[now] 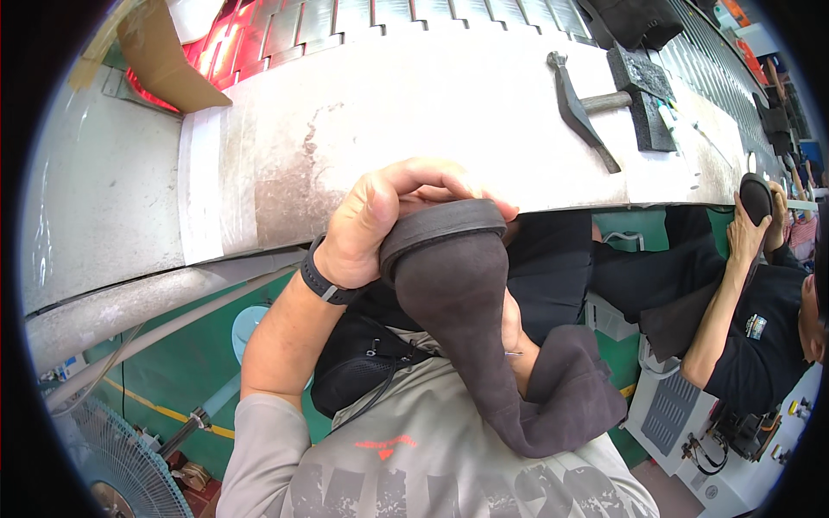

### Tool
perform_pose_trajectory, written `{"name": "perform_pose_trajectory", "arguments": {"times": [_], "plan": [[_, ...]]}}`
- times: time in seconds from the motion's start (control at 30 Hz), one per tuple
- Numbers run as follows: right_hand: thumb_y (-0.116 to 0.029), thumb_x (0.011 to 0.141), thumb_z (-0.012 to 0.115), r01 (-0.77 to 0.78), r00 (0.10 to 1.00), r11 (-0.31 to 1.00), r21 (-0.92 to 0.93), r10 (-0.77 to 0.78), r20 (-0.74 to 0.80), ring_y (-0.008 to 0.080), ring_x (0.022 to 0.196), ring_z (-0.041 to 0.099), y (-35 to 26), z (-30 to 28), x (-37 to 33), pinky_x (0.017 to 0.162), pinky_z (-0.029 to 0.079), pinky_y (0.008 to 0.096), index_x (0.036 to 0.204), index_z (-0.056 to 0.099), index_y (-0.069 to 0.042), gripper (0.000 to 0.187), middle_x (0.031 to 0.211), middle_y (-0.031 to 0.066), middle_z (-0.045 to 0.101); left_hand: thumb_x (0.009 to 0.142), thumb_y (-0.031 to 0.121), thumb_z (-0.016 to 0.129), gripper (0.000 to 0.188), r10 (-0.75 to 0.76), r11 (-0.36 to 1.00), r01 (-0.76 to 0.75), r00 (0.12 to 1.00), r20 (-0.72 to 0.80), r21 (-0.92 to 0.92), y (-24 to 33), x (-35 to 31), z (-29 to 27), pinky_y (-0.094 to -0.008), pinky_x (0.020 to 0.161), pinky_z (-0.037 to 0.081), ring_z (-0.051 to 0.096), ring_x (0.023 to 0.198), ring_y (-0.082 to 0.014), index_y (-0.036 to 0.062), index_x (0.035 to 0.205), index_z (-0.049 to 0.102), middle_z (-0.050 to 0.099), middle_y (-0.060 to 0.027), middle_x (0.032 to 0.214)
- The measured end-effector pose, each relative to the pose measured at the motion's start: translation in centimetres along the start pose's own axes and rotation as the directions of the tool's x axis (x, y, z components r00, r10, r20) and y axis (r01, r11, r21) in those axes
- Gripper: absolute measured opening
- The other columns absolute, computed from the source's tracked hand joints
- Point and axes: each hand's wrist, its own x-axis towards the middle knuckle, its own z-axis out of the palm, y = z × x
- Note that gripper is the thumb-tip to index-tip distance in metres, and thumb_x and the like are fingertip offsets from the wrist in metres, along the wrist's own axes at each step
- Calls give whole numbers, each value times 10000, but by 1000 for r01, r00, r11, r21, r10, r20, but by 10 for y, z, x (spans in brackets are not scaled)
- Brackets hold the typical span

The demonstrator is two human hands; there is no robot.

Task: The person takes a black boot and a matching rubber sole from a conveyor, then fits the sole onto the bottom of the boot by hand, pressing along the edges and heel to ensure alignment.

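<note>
A dark grey suede boot (453,293) is tilted in front of my body, its thick black sole (445,229) turned up toward the bench. My left hand (363,220) is closed around the sole's edge, thumb on the near side and fingers over the far side. The boot's soft shaft hangs down and folds to the right over my right forearm. Behind the boot, pressed close to it, is my right hand (513,324); its fingers are hidden by the boot. A tiny thin glint shows by my right wrist, too small to name.
On the white bench (389,112) lie a hammer (577,112), black blocks (652,116) and a pale pen-like stick (669,121). A cardboard piece (164,60) stands at the left, slatted metal behind. At right a co-worker (760,319) holds another dark boot. A fan (121,449) is lower left.
</note>
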Motion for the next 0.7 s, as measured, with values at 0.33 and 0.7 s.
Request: {"name": "perform_pose_trajectory", "arguments": {"times": [0.33,0.7], "plan": [[-427,1152,342,59,998,998,-6,-59,31,219,1059,754,-18,10,-22,958,585,334,1335,648,68,610,1160,171,786,917,590,817,802,153,968,-155,988,23,196,38,7,14,-440,1063,564,696,1228,-327,-67,1359,686,710,-259,1271],[-416,1149,350,120,993,993,15,-120,-12,211,1043,748,-45,3,-40,947,580,330,1319,655,68,597,1148,164,785,838,37,916,497,-92,832,129,991,-95,540,74,8,18,-350,956,634,766,1059,-214,-76,1286,731,787,-157,1142]]}}
